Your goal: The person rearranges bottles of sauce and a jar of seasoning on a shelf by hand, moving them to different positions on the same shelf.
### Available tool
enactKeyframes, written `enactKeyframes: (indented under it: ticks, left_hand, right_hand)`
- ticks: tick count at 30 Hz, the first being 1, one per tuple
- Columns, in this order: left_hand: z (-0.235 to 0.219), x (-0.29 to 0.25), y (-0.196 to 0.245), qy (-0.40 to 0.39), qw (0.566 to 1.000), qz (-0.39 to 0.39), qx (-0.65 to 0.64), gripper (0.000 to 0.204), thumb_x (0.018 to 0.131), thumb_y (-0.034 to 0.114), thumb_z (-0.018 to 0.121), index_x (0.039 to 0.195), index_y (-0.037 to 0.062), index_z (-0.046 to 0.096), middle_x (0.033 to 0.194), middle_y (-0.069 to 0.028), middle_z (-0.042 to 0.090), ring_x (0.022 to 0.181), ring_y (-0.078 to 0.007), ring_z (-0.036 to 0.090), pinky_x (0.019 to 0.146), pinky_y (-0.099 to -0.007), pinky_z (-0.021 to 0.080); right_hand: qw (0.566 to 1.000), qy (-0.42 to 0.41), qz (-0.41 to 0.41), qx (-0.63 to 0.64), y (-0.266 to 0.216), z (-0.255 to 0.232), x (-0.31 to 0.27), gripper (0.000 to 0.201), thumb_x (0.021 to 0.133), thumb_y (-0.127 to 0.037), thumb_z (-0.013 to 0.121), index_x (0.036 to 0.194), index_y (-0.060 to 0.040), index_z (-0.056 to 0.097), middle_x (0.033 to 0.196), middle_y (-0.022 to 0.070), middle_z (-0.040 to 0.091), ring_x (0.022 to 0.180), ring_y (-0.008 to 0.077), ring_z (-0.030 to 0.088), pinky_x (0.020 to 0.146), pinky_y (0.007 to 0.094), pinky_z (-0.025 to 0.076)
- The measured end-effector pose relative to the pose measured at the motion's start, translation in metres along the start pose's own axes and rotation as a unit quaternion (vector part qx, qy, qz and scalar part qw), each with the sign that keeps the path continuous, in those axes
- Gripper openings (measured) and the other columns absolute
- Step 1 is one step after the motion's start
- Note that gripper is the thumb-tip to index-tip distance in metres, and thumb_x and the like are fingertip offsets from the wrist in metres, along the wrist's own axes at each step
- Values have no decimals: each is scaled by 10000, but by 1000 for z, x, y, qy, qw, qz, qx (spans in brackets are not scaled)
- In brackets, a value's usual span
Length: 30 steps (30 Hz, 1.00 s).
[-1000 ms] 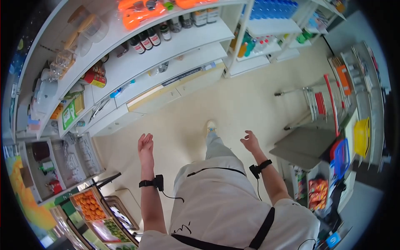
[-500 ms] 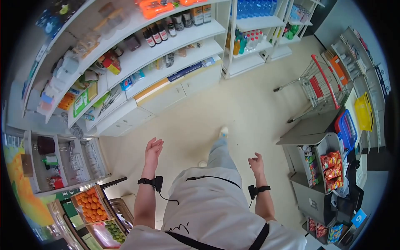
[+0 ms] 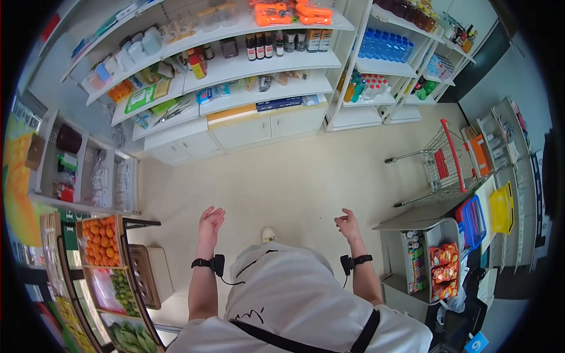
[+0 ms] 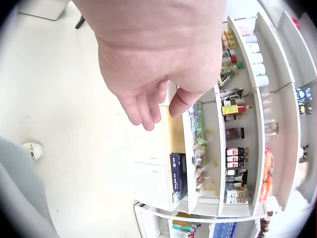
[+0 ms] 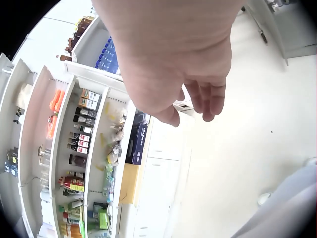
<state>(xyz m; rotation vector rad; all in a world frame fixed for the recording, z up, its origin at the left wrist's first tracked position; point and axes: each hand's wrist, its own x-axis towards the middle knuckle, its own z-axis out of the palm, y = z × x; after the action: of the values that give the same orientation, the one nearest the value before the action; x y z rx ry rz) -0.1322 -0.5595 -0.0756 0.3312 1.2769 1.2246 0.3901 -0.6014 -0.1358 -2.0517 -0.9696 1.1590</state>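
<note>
Both hands are held out over the pale floor in front of the body, with nothing in them. The left hand point(image 3: 210, 227) has relaxed, slightly bent fingers; in the left wrist view the same hand point(image 4: 161, 74) hangs with fingers and thumb apart. Loosely bent fingers also show on the right hand point(image 3: 348, 226), and in the right wrist view this hand point(image 5: 181, 69) touches nothing. Beyond the hands stands a long white shelf unit point(image 3: 235, 70) with dark bottles point(image 3: 260, 47), orange packages point(image 3: 272, 14) and a yellow-red bottle point(image 3: 196, 65).
At the right are a shopping cart point(image 3: 442, 162), a blue basket point(image 3: 472, 222), a yellow basket point(image 3: 502, 209) and a rack of red snack bags point(image 3: 444, 265). On the left, crates hold oranges point(image 3: 100, 241) and greens point(image 3: 130, 336). Water bottles point(image 3: 385, 46) fill a back shelf.
The view has turned, so the shelves now lie more squarely ahead and the cart sits lower. The feet have shifted as in walking. Both hands remain empty.
</note>
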Motion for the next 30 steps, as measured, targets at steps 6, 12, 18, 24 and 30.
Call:
enactKeyframes:
  ticks: [6,12,18,24,30]
  left_hand:
    - [-21,-81,-52,65,997,12,-44,487,964,23,541,1429,-39,414,1337,-230,597,1212,-321,652,1011,-368,555]
    - [-29,-159,-99,103,994,0,-32,486,971,35,545,1430,-40,406,1319,-224,609,1191,-319,664,982,-364,571]
    - [-36,-213,-105,125,992,-7,-25,472,982,49,549,1425,-37,406,1303,-216,621,1164,-300,681,968,-356,577]
    - [-44,-210,-101,83,995,0,-52,468,989,43,540,1427,-43,398,1294,-217,624,1152,-297,685,969,-362,583]
    - [-84,-196,-76,43,997,18,-67,454,991,40,534,1418,-49,407,1281,-220,633,1142,-302,692,975,-372,587]
  right_hand:
    - [995,-71,-48,-54,39,-19,-21,655,866,-183,724,1448,-13,473,984,99,696,792,159,672,663,315,560]
    - [985,-160,-8,-64,112,-42,-64,638,877,-183,733,1433,3,481,994,102,693,797,157,671,668,314,558]
    - [978,-196,63,-41,128,-56,-113,623,884,-180,740,1419,16,488,1022,118,687,809,166,678,661,319,560]
    - [983,-174,54,-26,125,-58,-132,620,880,-171,742,1414,16,489,1021,122,683,827,177,689,662,322,564]
    - [990,-134,36,-24,101,-29,-142,611,879,-166,734,1412,10,493,1022,122,687,833,182,694,669,323,568]
